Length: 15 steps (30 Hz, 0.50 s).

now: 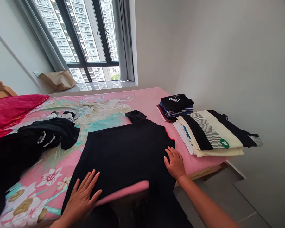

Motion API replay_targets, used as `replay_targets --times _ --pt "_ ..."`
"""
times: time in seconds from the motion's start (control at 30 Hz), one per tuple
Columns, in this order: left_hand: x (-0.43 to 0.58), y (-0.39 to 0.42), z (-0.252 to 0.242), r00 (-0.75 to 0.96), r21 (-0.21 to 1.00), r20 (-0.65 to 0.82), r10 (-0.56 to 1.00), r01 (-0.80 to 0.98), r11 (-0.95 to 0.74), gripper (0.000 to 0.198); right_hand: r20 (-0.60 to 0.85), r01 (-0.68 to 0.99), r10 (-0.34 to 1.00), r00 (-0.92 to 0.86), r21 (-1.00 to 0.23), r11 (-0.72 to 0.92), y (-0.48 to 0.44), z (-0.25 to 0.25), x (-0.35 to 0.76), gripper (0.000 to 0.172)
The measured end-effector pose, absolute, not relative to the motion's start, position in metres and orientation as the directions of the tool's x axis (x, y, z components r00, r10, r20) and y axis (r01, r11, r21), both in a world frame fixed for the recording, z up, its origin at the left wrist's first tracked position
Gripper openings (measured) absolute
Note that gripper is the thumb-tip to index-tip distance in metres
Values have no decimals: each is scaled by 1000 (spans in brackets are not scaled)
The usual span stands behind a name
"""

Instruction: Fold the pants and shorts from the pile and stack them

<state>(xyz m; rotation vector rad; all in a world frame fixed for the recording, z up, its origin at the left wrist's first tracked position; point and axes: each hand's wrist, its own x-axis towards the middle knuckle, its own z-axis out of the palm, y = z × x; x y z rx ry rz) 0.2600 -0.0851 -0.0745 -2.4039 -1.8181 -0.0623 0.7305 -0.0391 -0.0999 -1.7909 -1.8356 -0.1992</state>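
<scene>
A black shirt [125, 152] lies spread flat on the bed, its collar toward the right and one sleeve pointing away from me. The other sleeve hangs over the near bed edge. My left hand [82, 193] rests with spread fingers on the shirt's lower left corner. Near the red-trimmed collar, my right hand [174, 161] lies on the fabric with its fingers apart. Neither hand grips anything.
Folded clothes [177, 104] and a larger cream-and-black striped pile [211, 129] sit at the bed's right edge. Loose dark clothes [52, 129] lie left, near a red pillow [14, 109]. A paper bag [58, 79] stands by the window.
</scene>
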Motion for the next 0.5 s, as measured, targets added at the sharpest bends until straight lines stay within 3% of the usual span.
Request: replay_targets --times 0.1,0.2,0.33,0.43,0.5 --pt "233 -113 -83 214 -94 120 969 974 -204 65 535 906 837 112 -401 136 -49 -104 730 46" --pt "216 -131 -89 162 -103 114 980 983 -150 60 515 772 829 216 -610 178 -83 -107 724 61" --pt "213 -144 -89 94 -103 56 994 991 -88 56 332 571 912 241 -808 144 -162 -123 714 67" --pt "222 -147 -85 48 -77 38 998 996 -45 60 146 550 987 70 -831 84 -213 -151 714 74" --pt "227 -147 -84 10 -45 41 999 999 -8 62 50 544 999 18 -838 32 -227 -169 719 64"
